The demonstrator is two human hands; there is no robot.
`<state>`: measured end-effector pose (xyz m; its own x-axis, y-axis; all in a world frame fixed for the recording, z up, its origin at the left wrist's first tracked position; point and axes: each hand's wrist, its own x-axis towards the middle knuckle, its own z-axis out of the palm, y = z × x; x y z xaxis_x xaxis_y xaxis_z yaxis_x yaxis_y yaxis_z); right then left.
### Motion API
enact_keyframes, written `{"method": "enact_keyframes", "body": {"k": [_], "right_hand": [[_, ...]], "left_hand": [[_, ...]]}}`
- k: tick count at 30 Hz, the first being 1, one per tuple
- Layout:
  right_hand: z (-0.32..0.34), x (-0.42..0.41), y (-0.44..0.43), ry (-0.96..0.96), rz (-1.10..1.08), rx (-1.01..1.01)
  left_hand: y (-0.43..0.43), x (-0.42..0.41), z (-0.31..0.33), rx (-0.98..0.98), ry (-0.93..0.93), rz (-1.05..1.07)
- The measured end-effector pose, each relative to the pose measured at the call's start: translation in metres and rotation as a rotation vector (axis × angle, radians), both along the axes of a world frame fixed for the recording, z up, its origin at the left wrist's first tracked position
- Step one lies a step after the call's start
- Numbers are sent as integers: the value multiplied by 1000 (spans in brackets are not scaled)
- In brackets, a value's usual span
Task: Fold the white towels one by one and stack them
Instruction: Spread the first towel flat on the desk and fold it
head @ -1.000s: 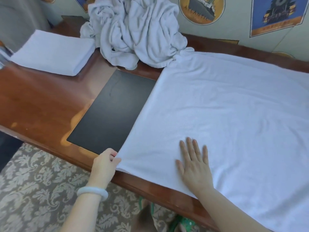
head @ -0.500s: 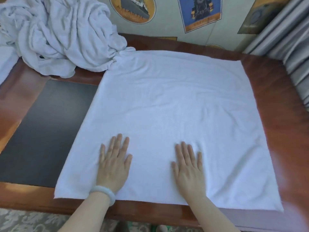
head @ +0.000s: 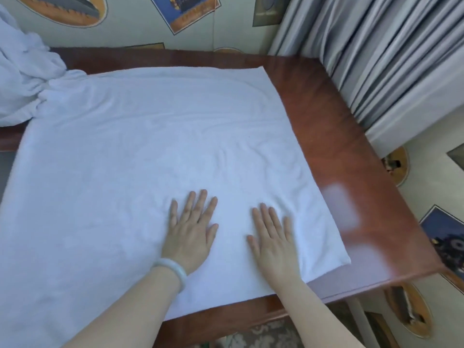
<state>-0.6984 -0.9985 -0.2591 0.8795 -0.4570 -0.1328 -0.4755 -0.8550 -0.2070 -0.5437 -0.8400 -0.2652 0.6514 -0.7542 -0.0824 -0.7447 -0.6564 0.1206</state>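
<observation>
A large white towel (head: 140, 146) lies spread flat over the wooden table (head: 351, 172), with light wrinkles near its right side. My left hand (head: 190, 234), a pale bangle on its wrist, presses flat on the towel near the front edge, fingers straight. My right hand (head: 273, 239) lies flat on the towel beside it, closer to the towel's right edge. A heap of crumpled white towels (head: 22, 79) sits at the far left, touching the spread towel's back left corner.
Grey curtains (head: 376, 59) hang at the right behind the table's corner. A wall with train posters (head: 190, 11) runs along the back. The table's front edge (head: 251, 322) is right below my forearms, with patterned carpet under it.
My left hand let go of the towel's front left corner and went flat on the cloth. Both hands have slid right across the towel, and the view has swung right.
</observation>
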Motion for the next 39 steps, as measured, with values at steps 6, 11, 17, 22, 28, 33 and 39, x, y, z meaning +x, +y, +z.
{"method": "enact_keyframes", "body": {"k": [6,11,17,22,28,33,39], "right_hand": [[26,-58,-46,-188,-258,377],[38,-79,-86,-43,-732,139],[43,-81,-117,97,-890,574],[43,-101,-130,4,-855,617],[46,-116,-130,-60,-969,427],[47,-81,-102,97,-663,14],[8,11,-50,-19,10,-2]], "left_hand": [[1,0,-8,-15,-45,-5],[-1,-3,-2,-8,-44,4],[-2,-3,0,-2,-27,24],[-2,-4,0,-4,-21,26],[-2,-4,2,-11,-26,23],[-3,-4,2,5,-3,23],[-2,-2,1,26,6,14]]}}
